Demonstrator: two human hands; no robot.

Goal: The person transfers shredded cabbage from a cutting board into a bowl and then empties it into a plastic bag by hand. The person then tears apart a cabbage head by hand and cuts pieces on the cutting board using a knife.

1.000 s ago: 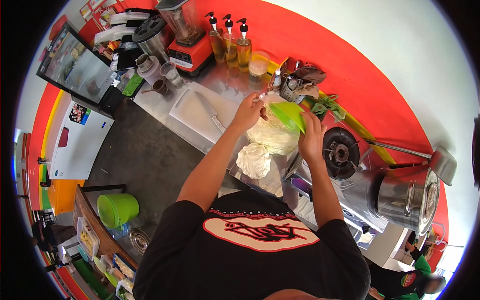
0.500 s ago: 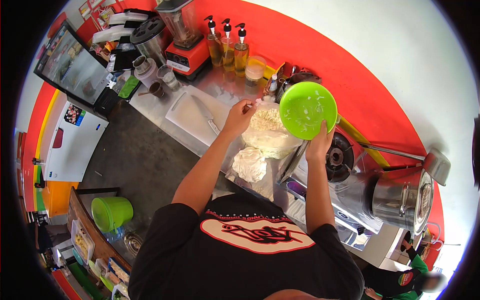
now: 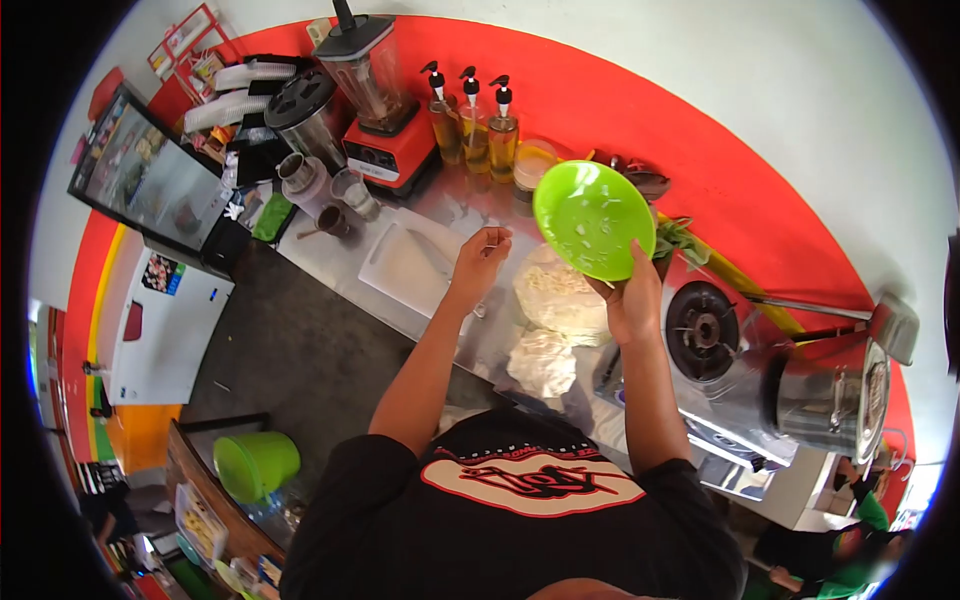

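Note:
My right hand (image 3: 635, 302) grips the near rim of a light green plastic bowl (image 3: 592, 225). The bowl is tilted toward me, with a few pale shreds stuck inside. Below and left of it, a clear plastic bag (image 3: 585, 318) filled with pale shredded food sits on the steel counter. A crumpled whitish plastic bundle (image 3: 542, 364) lies on its near side. My left hand (image 3: 482, 264) hovers left of the bag, apart from it, fingers curled in with nothing visible in them. Beyond that hand, a knife (image 3: 428, 250) lies on a white cutting board (image 3: 390, 268).
Pump bottles (image 3: 474, 130), a red-based blender (image 3: 385, 150) and cups (image 3: 355, 192) line the wall side. To the right are a gas burner (image 3: 703, 328) and a large steel pot (image 3: 828, 400). A green bucket (image 3: 255, 465) stands at lower left; another person (image 3: 825, 545) is at lower right.
My left hand has come away from the bag's edge. The bowl in my right hand has tipped further. The whole view has shifted, with the counter now lower and further right.

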